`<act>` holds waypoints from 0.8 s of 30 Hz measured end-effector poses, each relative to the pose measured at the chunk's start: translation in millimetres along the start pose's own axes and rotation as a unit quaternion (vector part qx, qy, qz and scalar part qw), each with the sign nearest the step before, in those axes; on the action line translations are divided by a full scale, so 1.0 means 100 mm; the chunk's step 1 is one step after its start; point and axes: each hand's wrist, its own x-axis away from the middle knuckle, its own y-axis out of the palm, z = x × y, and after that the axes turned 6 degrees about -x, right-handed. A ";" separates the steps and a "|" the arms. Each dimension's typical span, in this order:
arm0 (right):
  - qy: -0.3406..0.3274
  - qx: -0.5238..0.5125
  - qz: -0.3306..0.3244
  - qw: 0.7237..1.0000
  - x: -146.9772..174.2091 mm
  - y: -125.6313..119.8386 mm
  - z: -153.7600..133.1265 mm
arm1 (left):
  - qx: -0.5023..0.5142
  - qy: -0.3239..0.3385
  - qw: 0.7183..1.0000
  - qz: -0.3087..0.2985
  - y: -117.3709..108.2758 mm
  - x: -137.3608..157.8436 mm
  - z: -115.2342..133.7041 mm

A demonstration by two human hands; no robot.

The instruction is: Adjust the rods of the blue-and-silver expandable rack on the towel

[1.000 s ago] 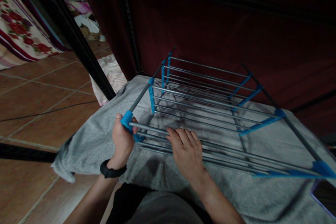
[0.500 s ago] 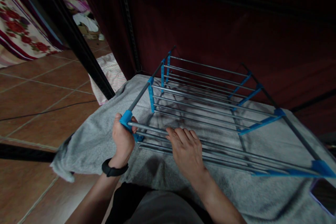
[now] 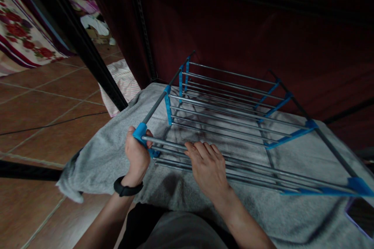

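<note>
A metal rack [image 3: 222,105] with several grey rods and blue plastic joints lies across a grey blanket [image 3: 102,144]. At its near left corner, my left hand [image 3: 137,155] is closed around the blue corner joint [image 3: 140,131], thumb showing on the inner side. A dark band [image 3: 128,190] circles my left wrist. My right hand [image 3: 208,165] curls over the near rods [image 3: 169,142], knuckles up; its fingertips are hidden beneath. Further back, shorter blue brackets [image 3: 168,109] join the rods to the side bars.
A dark red curtain [image 3: 233,31] hangs behind the rack. Black metal posts [image 3: 87,42] stand at the left, beside a tiled floor [image 3: 43,105] with a black cable [image 3: 58,123]. A phone-like dark object [image 3: 362,214] lies at the right. A striped cloth [image 3: 122,81] rests beyond the blanket.
</note>
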 end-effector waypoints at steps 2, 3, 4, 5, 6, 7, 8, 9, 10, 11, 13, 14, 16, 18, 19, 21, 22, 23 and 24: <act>-0.001 0.001 0.004 1.000 0.00 0.00 0.00 | 0.018 0.000 1.000 -0.001 0.00 0.00 0.00; -0.002 0.002 0.005 1.000 0.00 0.00 0.00 | 0.025 -0.002 1.000 0.002 0.00 0.00 0.00; -0.003 0.003 0.006 1.000 0.00 0.00 0.00 | 0.031 -0.002 1.000 0.005 0.00 -0.01 -0.01; -0.003 0.004 0.006 1.000 0.00 0.00 0.00 | 0.037 -0.002 0.999 0.005 0.00 -0.01 -0.01; -0.004 0.005 0.007 1.000 0.00 0.00 0.00 | 0.041 -0.003 0.999 0.001 0.00 -0.01 -0.02; -0.005 0.005 0.007 1.000 0.00 0.00 0.00 | 0.045 -0.003 0.999 -0.004 0.00 -0.01 -0.03; -0.008 0.005 0.008 1.000 -0.01 -0.01 0.00 | 0.047 -0.003 0.999 -0.006 0.00 -0.02 -0.04; -0.009 0.005 0.010 1.000 -0.01 -0.01 0.00 | 0.046 -0.003 0.999 -0.006 0.00 -0.02 -0.05; -0.010 0.004 0.011 1.000 -0.01 -0.01 0.00 | 0.043 -0.003 0.999 -0.002 0.00 -0.02 -0.06; -0.011 0.004 0.011 1.000 -0.01 -0.01 0.00 | 0.040 -0.003 0.999 0.003 0.00 -0.03 -0.06; -0.010 0.005 0.009 1.000 -0.01 -0.01 0.00 | 0.038 -0.001 0.999 0.012 0.00 -0.03 -0.07; -0.010 0.005 0.008 1.000 -0.01 -0.01 0.00 | 0.037 0.000 0.999 0.014 0.01 -0.03 -0.07; -0.012 0.006 0.008 1.000 -0.01 0.00 0.01 | 0.034 -0.001 0.999 0.019 0.01 -0.03 -0.07; -0.013 0.009 0.007 1.000 -0.01 0.00 0.01 | 0.023 -0.001 0.999 0.022 0.01 -0.04 -0.07; -0.013 0.010 0.006 1.000 -0.01 0.00 0.01 | 0.016 0.000 1.000 0.021 0.01 -0.04 -0.08; -0.013 0.014 0.004 1.000 -0.01 0.00 0.01 | 0.006 0.004 1.000 0.017 0.01 -0.05 -0.08; -0.013 0.015 0.004 1.000 -0.02 0.00 0.01 | -0.002 0.009 1.000 0.017 0.01 -0.06 -0.09; -0.014 0.016 0.003 1.000 -0.02 0.00 0.01 | -0.018 0.022 0.999 0.024 0.01 -0.06 -0.09; -0.015 0.015 0.002 1.000 -0.03 0.00 0.01 | -0.037 0.038 0.998 0.033 0.01 -0.06 -0.09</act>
